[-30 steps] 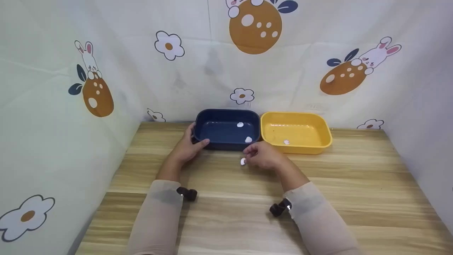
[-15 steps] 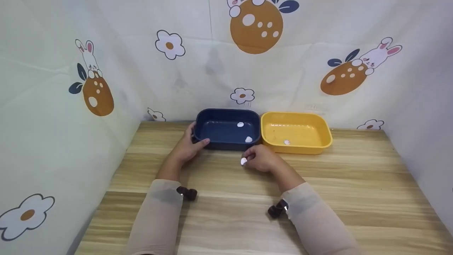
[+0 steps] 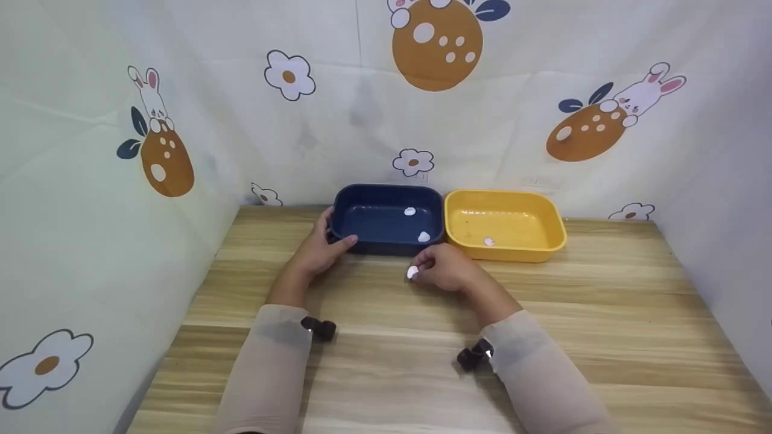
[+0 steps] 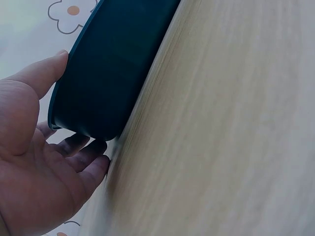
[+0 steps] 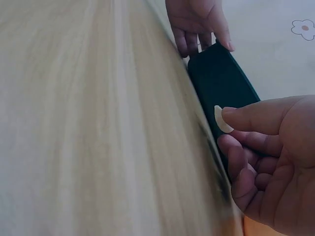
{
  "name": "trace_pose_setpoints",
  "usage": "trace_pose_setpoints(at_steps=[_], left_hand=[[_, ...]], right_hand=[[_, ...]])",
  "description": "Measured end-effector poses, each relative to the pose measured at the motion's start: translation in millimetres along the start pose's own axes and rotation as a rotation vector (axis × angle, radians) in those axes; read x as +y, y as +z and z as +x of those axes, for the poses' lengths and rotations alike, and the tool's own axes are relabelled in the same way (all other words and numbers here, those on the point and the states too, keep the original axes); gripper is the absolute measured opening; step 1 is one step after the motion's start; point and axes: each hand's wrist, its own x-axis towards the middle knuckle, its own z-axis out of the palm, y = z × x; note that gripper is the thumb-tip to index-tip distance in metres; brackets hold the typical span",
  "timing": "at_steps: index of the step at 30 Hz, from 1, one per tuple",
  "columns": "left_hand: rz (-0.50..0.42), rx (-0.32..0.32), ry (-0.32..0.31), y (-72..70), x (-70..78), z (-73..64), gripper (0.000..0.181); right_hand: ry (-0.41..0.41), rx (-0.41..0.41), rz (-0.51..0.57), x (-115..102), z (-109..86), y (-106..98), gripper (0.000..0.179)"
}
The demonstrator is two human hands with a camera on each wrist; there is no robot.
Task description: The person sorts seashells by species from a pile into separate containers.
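My left hand (image 3: 318, 248) holds the left end of a dark blue rectangular tub (image 3: 374, 248), thumb on the front rim and fingers round the end. In the left wrist view, the thumb presses the rim of the tub (image 4: 113, 59) and the curled fingers reach its lower edge. My right hand (image 3: 447, 267) pinches a small white piece (image 3: 412, 272) between thumb and fingers, just in front of the tub's right corner. The right wrist view shows this piece (image 5: 222, 119) as thin, pale and crescent-edged. Two similar white pieces, a rear one (image 3: 409, 211) and a front one (image 3: 424, 237), lie inside the tub.
A yellow tub (image 3: 518, 255) stands against the blue one's right side, with one small white piece (image 3: 489, 241) inside. Both sit at the back of the wood-grain table (image 3: 386, 361), close to a patterned cloth wall (image 3: 338, 132). More cloth stands at both sides.
My right hand has shifted slightly, and the white piece in its fingers has turned and moved a little left and away from me. The left hand and both tubs have stayed put.
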Motion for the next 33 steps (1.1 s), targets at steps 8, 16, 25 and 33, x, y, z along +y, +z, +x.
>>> trace_pose_setpoints(at_steps=[8,16,25,33], left_hand=[[-0.002,0.007,-0.003,0.9,-0.4,0.5,0.101],[0.021,0.006,0.002,-0.1,-1.3,1.1,0.101],[0.095,0.009,-0.016,-2.0,-1.5,1.4,0.102],[0.096,0.008,-0.020,-2.6,-0.9,1.4,0.102]], right_hand=[[0.048,0.004,0.100,-11.5,-5.6,-7.8,0.015],[0.069,0.047,0.202,-23.2,-10.9,-16.3,0.021],[0.057,0.200,0.208,-21.7,-4.0,-27.4,0.024],[0.067,0.335,0.261,-9.1,0.5,-40.3,0.030]])
